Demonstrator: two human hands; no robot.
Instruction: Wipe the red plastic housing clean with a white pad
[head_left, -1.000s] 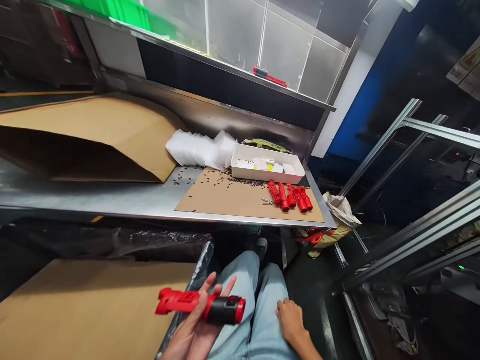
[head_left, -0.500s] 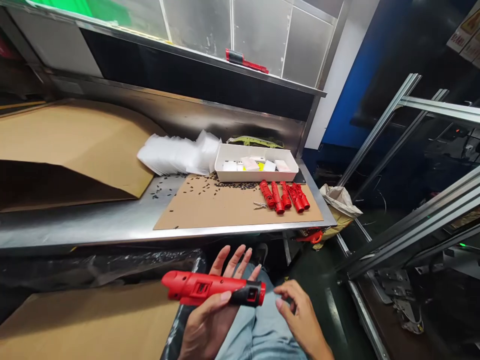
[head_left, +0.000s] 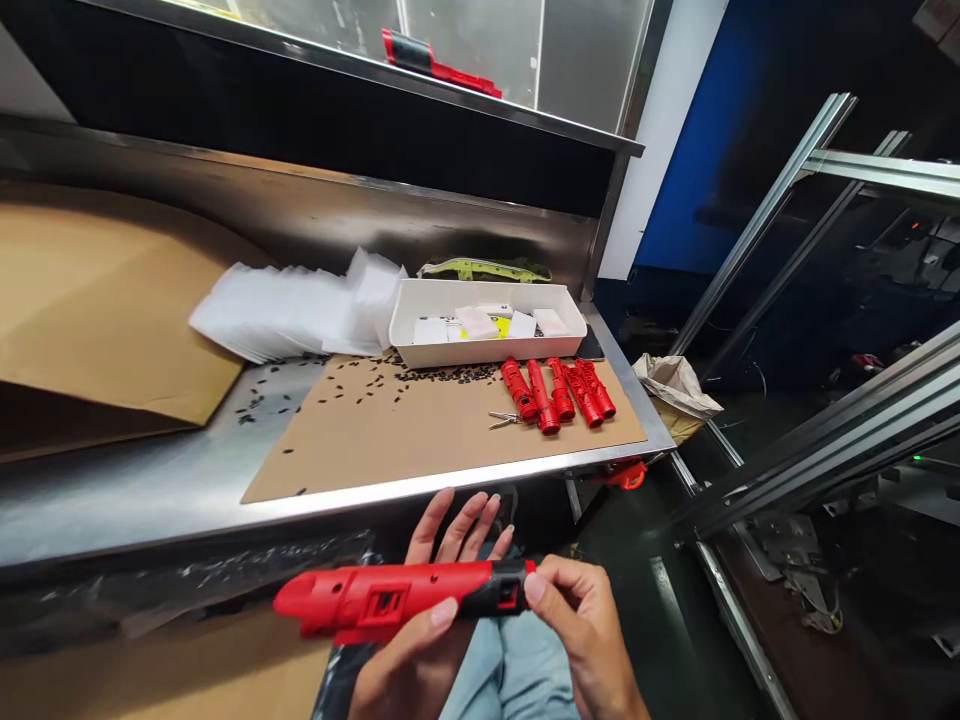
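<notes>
A red tubular plastic housing (head_left: 405,590) with a black section at its right end lies across my left hand (head_left: 420,640). The thumb presses on its near side while the fingers stretch out behind it. My right hand (head_left: 585,620) grips the black end between thumb and forefinger. Several red plastic housings (head_left: 559,392) lie side by side on the bench above my hands. Beside them rests a small pair of metal tweezers or scissors (head_left: 506,419), too small to tell which.
A cardboard sheet (head_left: 360,455) covers part of the metal bench (head_left: 172,505), with small black pieces (head_left: 450,375) scattered over both. Behind stand a white tray (head_left: 487,350) and white foam sheets (head_left: 285,310). A cardboard box (head_left: 112,300) is left; metal framing (head_left: 795,200) is right.
My right hand has moved left and closed on the black end of the housing. The housing has shifted slightly left, and the view has turned and come nearer the bench.
</notes>
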